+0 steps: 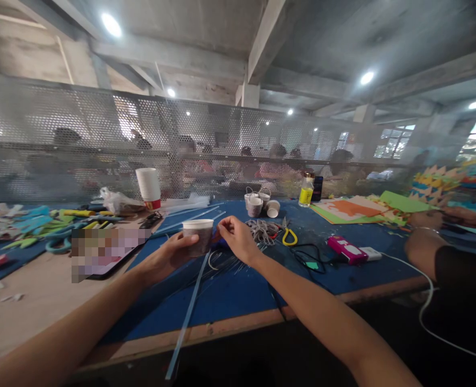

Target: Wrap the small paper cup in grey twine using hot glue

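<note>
My left hand (pixel 175 251) is wrapped round a paper cup (pixel 198 236) with a white rim and a dark grey-brown side, held upright above the blue mat. Just right of the cup, my right hand (pixel 238 238) has its fingertips pinched together; whatever is between them is too small to make out. Under the hands, a long clear strip (pixel 189 312) runs over the table's front edge. Beyond my right hand lie a heap of grey cord (pixel 263 231) and yellow-handled scissors (pixel 289 237). Several small cups with handles (pixel 255 206) stand farther back.
A stack of white paper cups (pixel 148 185) stands back left, behind a phone (pixel 113 255). A pink box (pixel 346 250) with a white cable, a yellow bottle (pixel 305 191) and coloured paper (pixel 351 208) lie to the right. Another person's arm (pixel 421 250) rests at far right. Perforated panel (pixel 217 145) behind.
</note>
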Motion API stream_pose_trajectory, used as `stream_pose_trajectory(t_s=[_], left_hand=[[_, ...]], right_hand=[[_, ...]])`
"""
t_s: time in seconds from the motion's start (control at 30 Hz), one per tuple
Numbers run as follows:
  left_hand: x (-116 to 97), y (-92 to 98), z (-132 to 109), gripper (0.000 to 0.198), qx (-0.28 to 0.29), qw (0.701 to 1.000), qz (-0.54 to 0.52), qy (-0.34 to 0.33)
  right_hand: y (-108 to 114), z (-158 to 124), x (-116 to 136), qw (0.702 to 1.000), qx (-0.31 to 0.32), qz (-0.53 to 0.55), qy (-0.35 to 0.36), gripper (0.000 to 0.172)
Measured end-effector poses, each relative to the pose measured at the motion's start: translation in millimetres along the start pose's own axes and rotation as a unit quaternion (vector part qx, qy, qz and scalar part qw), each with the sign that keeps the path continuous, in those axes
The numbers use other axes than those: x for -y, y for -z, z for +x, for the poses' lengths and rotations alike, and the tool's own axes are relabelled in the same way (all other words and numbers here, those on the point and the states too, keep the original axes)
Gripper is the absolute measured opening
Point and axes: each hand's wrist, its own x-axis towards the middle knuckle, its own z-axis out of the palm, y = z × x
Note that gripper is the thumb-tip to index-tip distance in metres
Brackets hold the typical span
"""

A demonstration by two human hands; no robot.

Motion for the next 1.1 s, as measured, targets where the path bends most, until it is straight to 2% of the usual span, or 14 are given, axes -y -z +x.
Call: stream_pose_trajectory(t_s=[0.7, 0.97, 1.1], left_hand=[[-1.0, -5.2, -1.3, 0.041, 0.022, 1.0, -0.007, 0.004], [-0.8, -4.1, -0.7, 0.044, 0.025, 1.0, -0.005, 0.007], [-2.8, -6.8, 0.0, 0.042, 0.019, 1.0, -0.002, 0.001]], right_hand=[[0.9, 1.6, 0.7, 0.999, 0.035, 0.013, -0.04, 0.013], [-0.6, 5.7, -7.6, 0.994, 0.057, 0.077, -0.055, 0.019], [-1.5, 6.1, -9.1, 0.995, 0.047, 0.073, -0.051, 0.024]])
